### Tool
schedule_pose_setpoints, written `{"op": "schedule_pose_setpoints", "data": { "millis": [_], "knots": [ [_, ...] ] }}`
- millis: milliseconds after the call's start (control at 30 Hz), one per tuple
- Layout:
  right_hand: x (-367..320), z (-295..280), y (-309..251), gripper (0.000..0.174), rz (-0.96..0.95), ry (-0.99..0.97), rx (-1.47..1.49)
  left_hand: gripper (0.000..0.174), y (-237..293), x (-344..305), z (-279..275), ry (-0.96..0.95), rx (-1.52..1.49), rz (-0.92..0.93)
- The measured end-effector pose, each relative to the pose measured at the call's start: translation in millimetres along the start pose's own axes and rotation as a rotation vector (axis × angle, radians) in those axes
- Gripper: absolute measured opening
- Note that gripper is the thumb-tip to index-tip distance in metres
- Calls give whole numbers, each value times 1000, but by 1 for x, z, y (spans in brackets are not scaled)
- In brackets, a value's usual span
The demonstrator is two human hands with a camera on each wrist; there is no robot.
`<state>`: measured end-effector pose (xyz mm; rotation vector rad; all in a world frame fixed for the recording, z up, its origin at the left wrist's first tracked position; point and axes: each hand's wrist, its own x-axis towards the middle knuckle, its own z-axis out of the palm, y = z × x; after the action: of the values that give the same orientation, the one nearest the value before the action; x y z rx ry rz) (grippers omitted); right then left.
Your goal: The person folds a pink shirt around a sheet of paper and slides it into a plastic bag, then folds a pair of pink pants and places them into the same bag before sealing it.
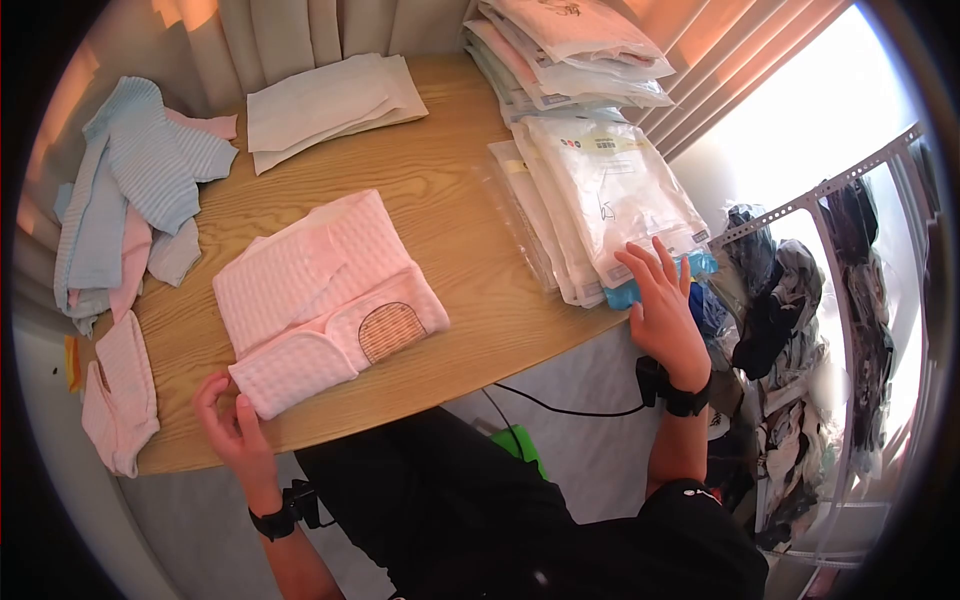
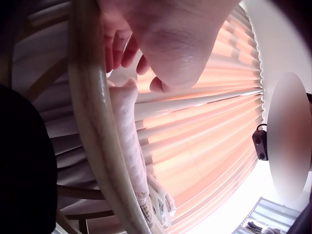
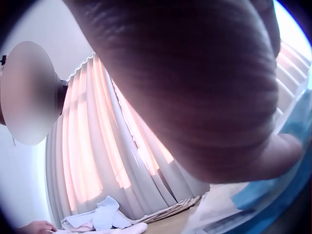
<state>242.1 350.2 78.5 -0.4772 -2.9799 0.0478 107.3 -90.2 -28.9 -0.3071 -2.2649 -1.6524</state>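
A pink quilted baby garment lies folded on the wooden table, with a brown striped oval patch on its front. My left hand is at its near left corner, fingers loosely bent. In the left wrist view the fingers and thumb stand apart, right by the end of the pink roll. My right hand is spread over the near end of a stack of clear plastic bags, fingers nearly straight, beside a blue plastic piece.
Blue striped and pink baby clothes lie at the back left, and a small pink garment at the left edge. White sheets lie at the back. More bagged garments are piled behind the stack. A metal rack with dark bundles stands right.
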Motion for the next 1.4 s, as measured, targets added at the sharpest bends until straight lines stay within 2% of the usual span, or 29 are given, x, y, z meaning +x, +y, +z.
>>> {"op": "schedule_pose_setpoints", "data": {
  "millis": [200, 267, 467, 500, 567, 800, 867, 900, 967, 1033, 1100, 1167, 1233, 1300, 1367, 1400],
  "knots": [
    [3, 10, 13, 49, -12, 88, 35, 24, 0, 0, 0, 2, 3, 3],
    [6, 19, 21, 37, -40, 230, 25, 24, -1, 0, -1, -4, -14, -5],
    [11, 26, 29, 22, -58, 378, 60, 23, -3, 0, -1, 3, -20, -13],
    [13, 27, 30, 22, -58, 377, 60, 23, -3, 0, -2, 0, -19, -15],
    [16, 28, 30, 21, -68, 587, 125, 23, -3, 0, -2, 2, -22, -18],
    [7, 24, 32, 23, 8, 751, 215, 22, -3, 0, -2, -3, -47, -22],
    [8, 22, 35, 18, 40, 866, 204, 22, 0, 0, -1, 2, -33, -22],
    [8, 22, 36, 18, 37, 864, 207, 22, 2, 0, -1, 6, -18, -19],
    [12, 23, 37, 20, -23, 970, 246, 22, 6, 0, 0, 10, -14, -23],
    [11, 23, 36, 17, -17, 979, 299, 22, 7, 1, 0, 29, 1, -29],
    [10, 23, 37, 16, -159, 1115, 378, 23, 6, 1, 0, 16, -22, -19],
    [5, 19, 31, 15, -165, 1165, 393, 22, 10, 0, 1, 47, -21, -57],
    [3, 8, 18, 16, -184, 1276, 382, 23, 13, 0, -1, -24, -26, -78],
    [-1, -5, 10, 14, -300, 1346, 624, 23, 14, 1, 0, -6, 0, -82],
    [7, -21, -20, 21, 0, 1468, 941, 22, 13, 1, 2, 30, 6, -26],
    [19, -31, -40, 28, -107, 1422, 1045, 22, 14, 1, 2, 45, 17, -33]
  ]
}}
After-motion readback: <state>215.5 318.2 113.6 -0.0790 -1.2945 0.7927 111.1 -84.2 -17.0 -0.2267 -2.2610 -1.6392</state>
